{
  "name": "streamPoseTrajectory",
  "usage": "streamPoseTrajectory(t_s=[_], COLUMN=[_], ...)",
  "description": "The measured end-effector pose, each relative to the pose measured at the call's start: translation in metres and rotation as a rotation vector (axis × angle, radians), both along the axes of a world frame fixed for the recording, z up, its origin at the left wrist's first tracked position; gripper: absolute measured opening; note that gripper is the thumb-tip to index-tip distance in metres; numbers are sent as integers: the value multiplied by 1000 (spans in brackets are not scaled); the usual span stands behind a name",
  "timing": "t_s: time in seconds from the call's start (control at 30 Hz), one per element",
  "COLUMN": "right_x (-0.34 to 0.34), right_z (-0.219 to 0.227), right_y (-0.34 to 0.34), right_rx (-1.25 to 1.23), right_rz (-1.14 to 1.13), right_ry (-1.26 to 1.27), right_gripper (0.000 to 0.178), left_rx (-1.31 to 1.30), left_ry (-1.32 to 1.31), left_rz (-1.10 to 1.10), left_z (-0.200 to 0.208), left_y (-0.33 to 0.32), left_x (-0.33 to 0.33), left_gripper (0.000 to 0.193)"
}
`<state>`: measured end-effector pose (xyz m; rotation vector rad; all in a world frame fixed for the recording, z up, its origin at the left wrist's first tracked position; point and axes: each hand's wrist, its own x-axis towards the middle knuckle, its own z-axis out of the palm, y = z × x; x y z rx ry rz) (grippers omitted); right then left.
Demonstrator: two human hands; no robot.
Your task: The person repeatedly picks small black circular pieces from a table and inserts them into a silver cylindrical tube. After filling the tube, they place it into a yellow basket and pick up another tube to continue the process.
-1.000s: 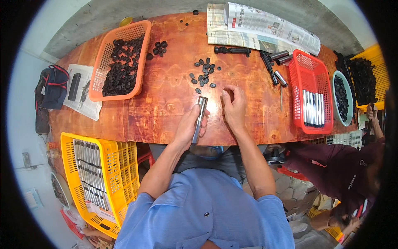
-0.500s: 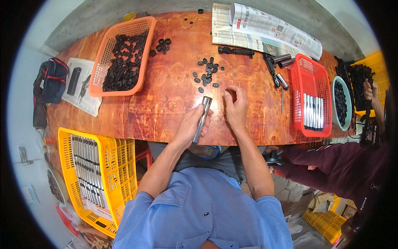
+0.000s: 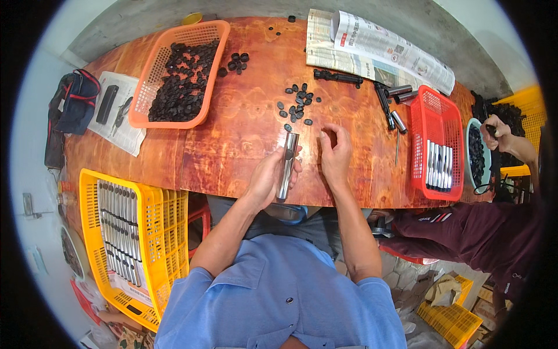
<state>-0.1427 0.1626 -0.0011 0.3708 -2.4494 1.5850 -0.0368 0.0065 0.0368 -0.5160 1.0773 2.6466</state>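
Note:
My left hand (image 3: 268, 179) is wrapped round a shiny silver metal tube (image 3: 286, 174), held slanting over the table's front edge. A dark oval spot shows on the tube's upper part; I cannot tell whether it is a hole or a fitted piece. To the right of the tube, my right hand (image 3: 337, 156) hovers with curled fingers and a gap between thumb and forefinger, nothing visible in it. Just beyond both hands lies a loose group of small black oval pieces (image 3: 300, 99) on the brown wooden table (image 3: 244, 154).
An orange basket (image 3: 205, 107) of black parts stands at the left. A red basket (image 3: 415, 145) with silver tubes is at the right, near a pale green bowl (image 3: 468, 160). Yellow crates (image 3: 152, 232) hold tube rows. Newspaper (image 3: 372, 61) lies behind. A co-worker's hand (image 3: 504, 136) works at right.
The tube has turned in my left hand, so its dark oval spot now shows. My right hand stays beside it, nearly unmoved. The co-worker's hand has shifted left and slightly down.

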Motion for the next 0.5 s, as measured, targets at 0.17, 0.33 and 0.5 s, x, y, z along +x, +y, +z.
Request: streamPoseTrajectory(t_s=[0.17, 0.33, 0.5], right_x=[20, 50, 56], right_z=[21, 39, 46], right_y=[-1, -5, -9], right_rx=[-258, -468, -493], right_rz=[63, 290, 299], right_ry=[-313, -545, -555], right_gripper=[17, 23, 22], left_rx=[-131, -286, -416], left_ry=[69, 155, 232], left_rz=[39, 83, 121], left_z=[-4, -5, -4], left_y=[1, 4, 7], left_x=[4, 6, 6], left_gripper=[39, 39, 44])
